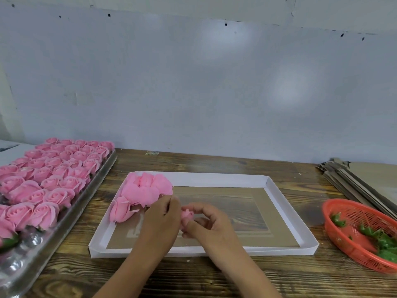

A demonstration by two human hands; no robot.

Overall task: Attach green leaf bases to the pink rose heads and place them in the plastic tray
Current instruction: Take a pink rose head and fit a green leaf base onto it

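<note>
- The right hand [211, 222] pinches a small pink rose head [187, 215] between thumb and curled fingers, just above the shallow white-rimmed tray [279, 191] in the middle of the bench [214, 274].
- The left hand [162, 216] has its fingers curled in against that same rose, probably to steady it while a base is pressed on; whether a leaf base is already in the fingers cannot be told.
- A cluster of finished roses [146, 190] lies in the tray's far left corner, packed close, so filling seems to run from that corner outward; most of the tray is unfilled.
- A silvery moulded tray [64, 222] on the left holds rows of pink rose heads [53, 168], within the left hand's reach.
- An orange mesh basket [352, 246] on the right holds green leaf bases [384, 241], on the right hand's side.
- The bench is dark, rough-grained wood against a pale grey wall [214, 82]; flat cardboard sheets [365, 179] are stacked at the far right.
</note>
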